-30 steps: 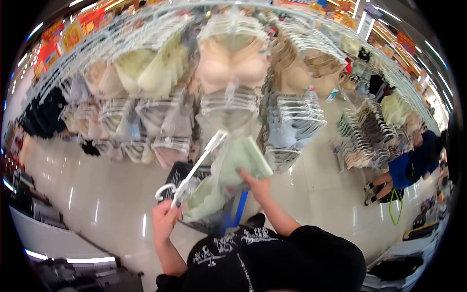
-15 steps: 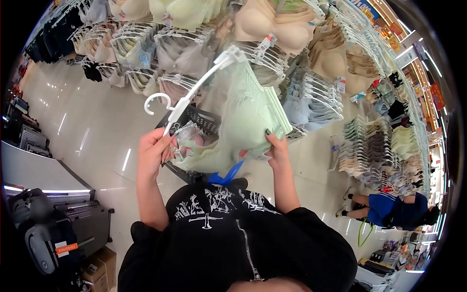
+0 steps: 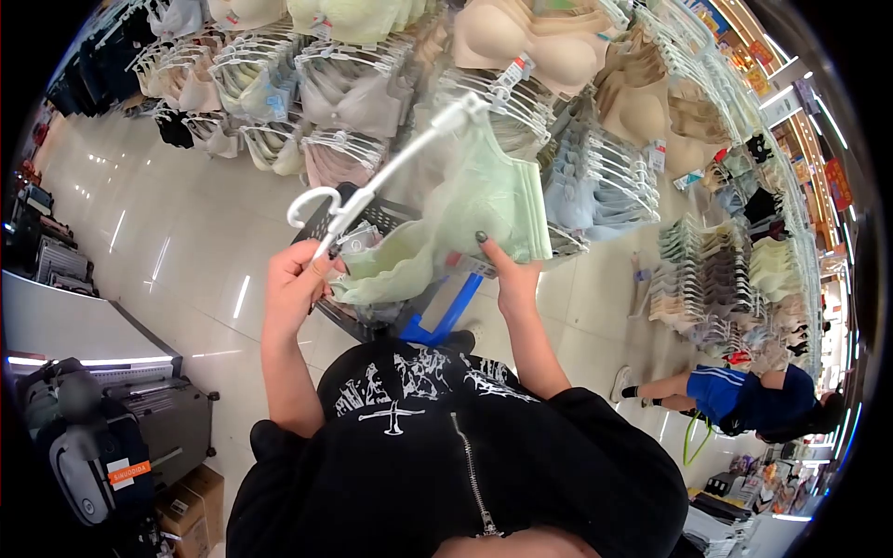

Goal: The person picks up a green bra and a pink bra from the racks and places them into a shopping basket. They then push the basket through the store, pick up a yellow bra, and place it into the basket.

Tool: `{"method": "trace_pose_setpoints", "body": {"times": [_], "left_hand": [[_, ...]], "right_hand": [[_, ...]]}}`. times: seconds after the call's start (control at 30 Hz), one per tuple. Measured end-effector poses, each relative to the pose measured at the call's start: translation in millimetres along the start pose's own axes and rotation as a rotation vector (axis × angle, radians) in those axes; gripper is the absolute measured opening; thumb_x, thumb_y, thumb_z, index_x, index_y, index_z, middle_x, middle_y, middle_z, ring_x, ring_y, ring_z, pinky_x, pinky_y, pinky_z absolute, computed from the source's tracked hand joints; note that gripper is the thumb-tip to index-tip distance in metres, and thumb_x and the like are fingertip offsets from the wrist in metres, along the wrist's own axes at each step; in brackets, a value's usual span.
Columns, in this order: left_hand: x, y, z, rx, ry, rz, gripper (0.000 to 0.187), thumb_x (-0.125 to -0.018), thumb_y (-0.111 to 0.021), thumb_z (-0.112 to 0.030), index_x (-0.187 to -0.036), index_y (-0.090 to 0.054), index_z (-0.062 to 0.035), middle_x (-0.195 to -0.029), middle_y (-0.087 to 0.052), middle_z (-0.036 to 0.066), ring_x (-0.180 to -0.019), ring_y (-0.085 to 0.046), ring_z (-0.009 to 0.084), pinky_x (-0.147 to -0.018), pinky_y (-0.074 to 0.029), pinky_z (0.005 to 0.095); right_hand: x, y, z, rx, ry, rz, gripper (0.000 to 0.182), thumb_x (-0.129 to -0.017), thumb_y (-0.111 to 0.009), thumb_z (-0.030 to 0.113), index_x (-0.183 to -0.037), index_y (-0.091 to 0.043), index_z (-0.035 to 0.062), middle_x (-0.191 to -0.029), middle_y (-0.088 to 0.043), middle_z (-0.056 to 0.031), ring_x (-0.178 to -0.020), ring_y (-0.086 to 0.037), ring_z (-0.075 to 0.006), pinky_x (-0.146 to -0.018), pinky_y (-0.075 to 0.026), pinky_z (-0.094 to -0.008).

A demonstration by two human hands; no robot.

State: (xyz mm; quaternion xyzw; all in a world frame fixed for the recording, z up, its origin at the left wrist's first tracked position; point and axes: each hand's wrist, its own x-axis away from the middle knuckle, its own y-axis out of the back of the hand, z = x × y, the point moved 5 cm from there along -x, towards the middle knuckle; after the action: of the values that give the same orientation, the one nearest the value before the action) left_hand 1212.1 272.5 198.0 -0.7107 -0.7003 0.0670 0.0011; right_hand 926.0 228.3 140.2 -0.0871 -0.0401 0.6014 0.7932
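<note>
A pale green bra (image 3: 474,209) hangs on a white plastic hanger (image 3: 372,181), which slants up to the right in front of me. My left hand (image 3: 299,284) is closed in a pinch around the hanger's lower end, beside its hook. With the thumb on the front of one cup, my right hand (image 3: 513,279) grips the bra at its right lower edge; those fingers are mostly hidden behind the fabric. Below and behind the bra is a dark shopping basket (image 3: 321,221) with a blue handle (image 3: 451,312). Packaged items in it are partly covered.
Racks of bras on hangers (image 3: 353,93) stand ahead, with another rack (image 3: 707,279) to the right. Suitcases (image 3: 93,446) and a cardboard box (image 3: 191,511) are at lower left. A person in blue shorts (image 3: 716,398) is at the right on the tiled floor.
My right hand has shifted left along the bra, and the cups have turned and drawn inward. More of the blue handle shows. The person at the right has stepped slightly left.
</note>
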Motion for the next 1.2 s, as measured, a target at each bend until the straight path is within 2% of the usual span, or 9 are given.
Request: {"method": "trace_pose_setpoints", "body": {"times": [0.2,0.23,0.43,0.63,0.73,0.83,0.93,1.13,1.2], "left_hand": [[11.0,13.9,-10.8,-0.064,-0.037,-0.071,0.018,-0.084,-0.057,-0.015,-0.076,-0.063,-0.0008,-0.059,-0.053,-0.003,-0.045,-0.038,0.0010,-0.044,-0.032,0.0168],[13.7,11.7,-15.1,-0.098,-0.048,-0.065,0.016,-0.084,-0.057,-0.014,-0.076,-0.063,-0.0011,-0.059,-0.053,-0.003,-0.046,-0.039,0.0014,-0.044,-0.032,0.0170],[26.7,5.4,-34.4,-0.271,-0.120,-0.014,0.012,-0.080,-0.060,-0.010,-0.078,-0.065,0.0007,-0.060,-0.053,-0.002,-0.050,-0.038,0.0035,-0.044,-0.027,0.0202],[31.2,8.3,-32.8,-0.265,-0.066,-0.069,0.013,-0.081,-0.061,-0.011,-0.076,-0.064,0.0007,-0.058,-0.053,-0.002,-0.050,-0.040,0.0034,-0.043,-0.028,0.0208],[30.7,9.2,-32.4,-0.275,-0.093,-0.078,0.014,-0.081,-0.061,-0.012,-0.076,-0.064,0.0011,-0.056,-0.052,-0.003,-0.050,-0.041,0.0028,-0.043,-0.028,0.0203],[30.8,6.8,-28.2,-0.254,-0.147,-0.040,0.017,-0.081,-0.060,-0.015,-0.081,-0.066,0.0005,-0.050,-0.046,-0.004,-0.038,-0.035,0.0013,-0.037,-0.024,0.0180],[31.3,4.6,-33.8,-0.272,-0.083,0.003,0.011,-0.080,-0.061,-0.009,-0.080,-0.065,0.0017,-0.058,-0.055,0.000,-0.051,-0.044,0.0037,-0.044,-0.030,0.0191],[31.5,-9.2,-37.9,-0.335,-0.121,0.085,0.011,-0.077,-0.062,-0.006,-0.082,-0.064,0.0027,-0.062,-0.058,0.003,-0.052,-0.046,0.0061,-0.046,-0.034,0.0207],[29.3,-9.0,-33.3,-0.340,-0.145,0.073,0.010,-0.077,-0.062,-0.006,-0.082,-0.064,0.0024,-0.061,-0.057,0.002,-0.052,-0.045,0.0062,-0.046,-0.033,0.0211]], "right_hand": [[-6.0,-6.2,-41.1,-0.075,-0.296,0.131,0.027,-0.090,-0.051,0.024,-0.112,-0.048,0.0087,-0.099,-0.055,-0.0015,-0.086,-0.052,-0.0122,-0.071,-0.041,-0.0254],[-3.2,-12.8,-42.1,-0.158,-0.319,0.115,0.029,-0.090,-0.051,0.026,-0.112,-0.046,0.0094,-0.098,-0.052,-0.0013,-0.092,-0.050,-0.0135,-0.078,-0.041,-0.0299],[3.8,-19.0,-59.1,-0.304,-0.467,0.068,0.034,-0.092,-0.046,0.031,-0.117,-0.045,0.0086,-0.110,-0.052,-0.0029,-0.101,-0.048,-0.0159,-0.088,-0.037,-0.0331],[14.4,-19.6,-53.9,0.009,-0.629,0.483,0.040,-0.093,-0.039,0.036,-0.116,-0.051,0.0065,-0.116,-0.054,-0.0053,-0.110,-0.047,-0.0146,-0.093,-0.033,-0.0339],[19.0,-17.5,-62.0,0.073,-0.636,0.434,0.037,-0.093,-0.039,0.035,-0.112,-0.053,0.0068,-0.114,-0.056,-0.0047,-0.111,-0.047,-0.0166,-0.094,-0.033,-0.0363],[20.7,-21.5,-54.7,-0.246,-0.514,0.474,0.036,-0.092,-0.041,0.036,-0.109,-0.053,0.0076,-0.116,-0.054,-0.0048,-0.112,-0.047,-0.0185,-0.096,-0.032,-0.0394],[21.3,-23.8,-43.9,-0.570,-0.524,0.467,0.034,-0.090,-0.044,0.035,-0.110,-0.050,0.0082,-0.114,-0.054,-0.0045,-0.109,-0.048,-0.0192,-0.095,-0.035,-0.0405],[13.2,-7.0,-53.0,-0.390,-0.345,0.522,0.036,-0.088,-0.050,0.031,-0.115,-0.045,0.0081,-0.107,-0.053,-0.0040,-0.104,-0.050,-0.0176,-0.091,-0.040,-0.0369],[11.1,-1.4,-59.9,-0.366,-0.347,0.516,0.036,-0.086,-0.055,0.028,-0.113,-0.046,0.0066,-0.103,-0.055,-0.0039,-0.096,-0.054,-0.0165,-0.086,-0.044,-0.0337]]}}
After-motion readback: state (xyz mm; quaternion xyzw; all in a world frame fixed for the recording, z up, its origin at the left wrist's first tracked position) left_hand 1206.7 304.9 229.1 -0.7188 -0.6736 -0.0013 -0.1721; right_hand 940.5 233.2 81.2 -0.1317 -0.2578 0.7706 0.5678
